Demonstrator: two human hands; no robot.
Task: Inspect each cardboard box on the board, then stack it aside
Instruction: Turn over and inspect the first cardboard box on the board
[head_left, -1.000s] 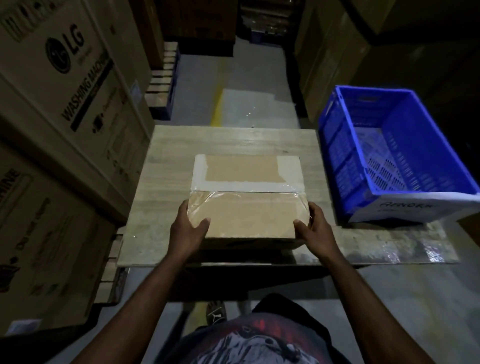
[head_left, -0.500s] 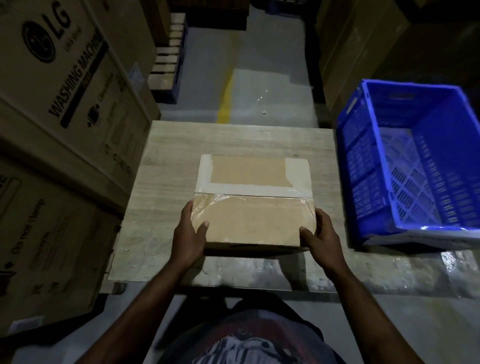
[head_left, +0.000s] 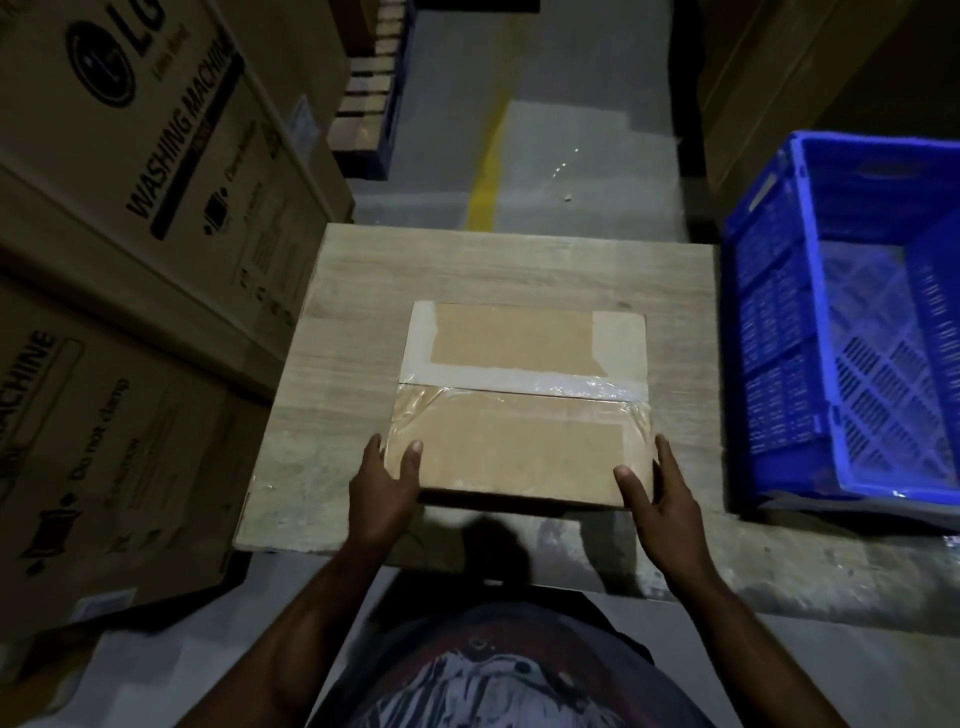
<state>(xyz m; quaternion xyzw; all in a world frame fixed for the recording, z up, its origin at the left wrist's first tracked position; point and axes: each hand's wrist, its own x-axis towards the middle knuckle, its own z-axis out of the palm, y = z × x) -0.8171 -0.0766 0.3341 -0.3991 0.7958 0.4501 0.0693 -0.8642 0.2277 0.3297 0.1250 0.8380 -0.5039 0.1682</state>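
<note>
A flat brown cardboard box (head_left: 524, 400), taped with clear and white tape across its top, lies on the pale wooden board (head_left: 363, 280). My left hand (head_left: 387, 480) grips the box's near left corner, thumb on top and fingers along the side. At the near right corner my right hand (head_left: 657, 493) holds the box the same way, thumb on the lid. The box's near edge casts a shadow on the board.
A blue perforated plastic crate (head_left: 841, 332) stands at the right on the board's edge. Large washing-machine cartons (head_left: 145, 171) wall in the left side. Beyond the board lies grey floor with a yellow line (head_left: 485, 171) and wooden pallets (head_left: 371, 88).
The camera has shifted, so the crate sits further right in view. Both hands keep their hold on the box's near corners; the box stays in about the same place.
</note>
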